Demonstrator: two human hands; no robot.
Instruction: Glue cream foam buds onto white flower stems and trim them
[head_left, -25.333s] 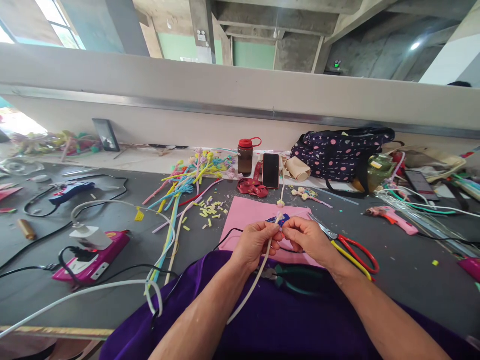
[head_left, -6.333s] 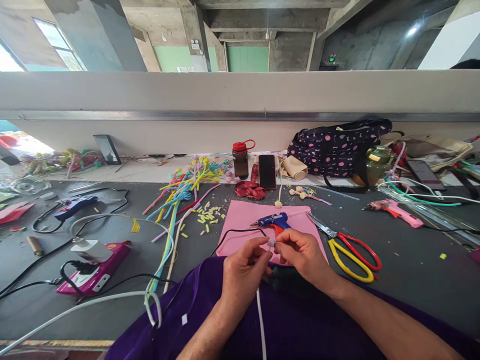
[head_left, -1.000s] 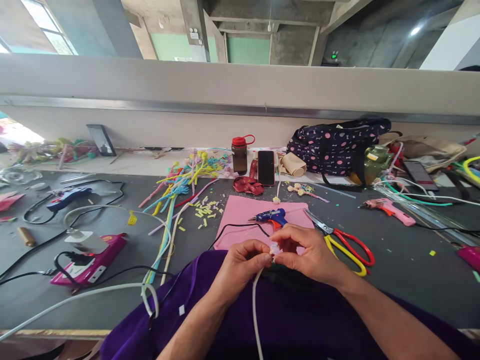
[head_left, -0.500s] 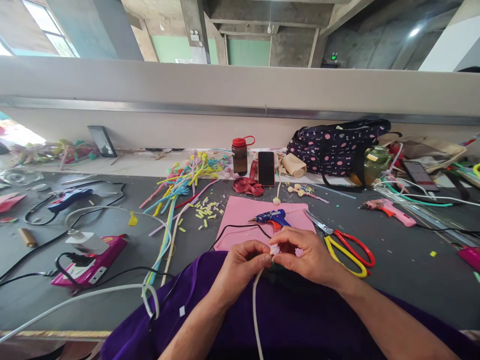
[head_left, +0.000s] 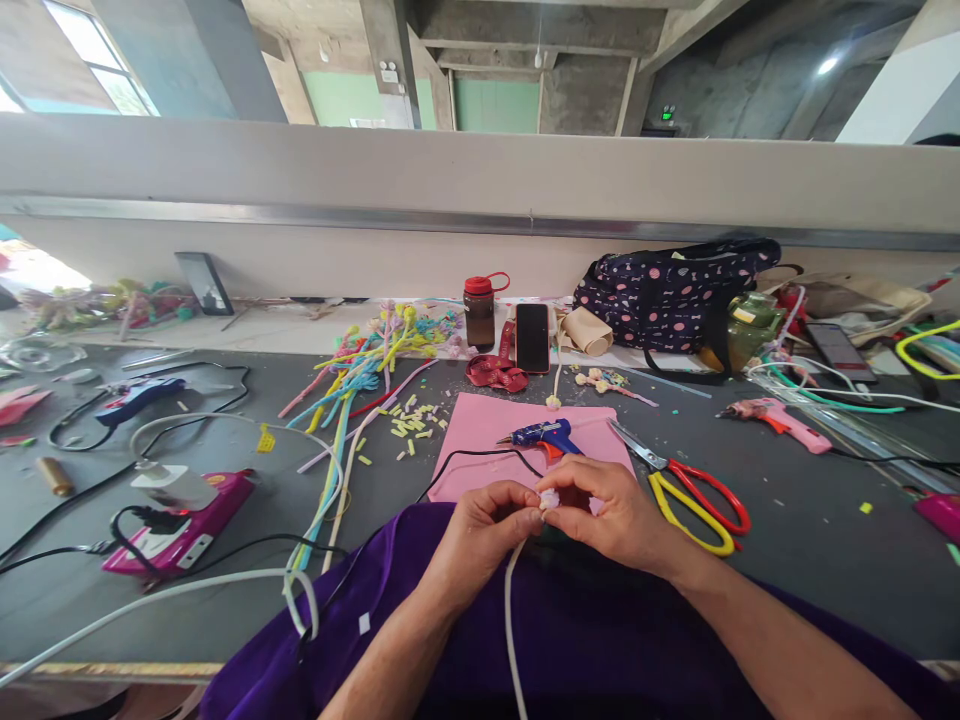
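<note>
My left hand (head_left: 480,532) pinches the top of a white fuzzy stem (head_left: 508,620) that hangs down over my purple lap. My right hand (head_left: 604,510) pinches a small pale bud (head_left: 549,498) at the tip of that stem, fingertips meeting those of the left hand. Both hands hover above the near edge of a pink sheet (head_left: 487,430). A blue glue gun (head_left: 541,435) lies on the sheet just beyond my fingers, its black cord trailing left.
Red and yellow scissors (head_left: 690,490) lie right of my hands. Coloured fuzzy stems (head_left: 360,385) and yellow cuttings (head_left: 412,420) lie at the left. A brown bottle (head_left: 478,310), a phone (head_left: 532,337), a spotted bag (head_left: 675,295), a pink glue gun (head_left: 776,422) and a pink power strip (head_left: 180,520) lie around.
My hands stay together on the stem tip with only small finger shifts. A yellow loop has come further into view at the far right edge.
</note>
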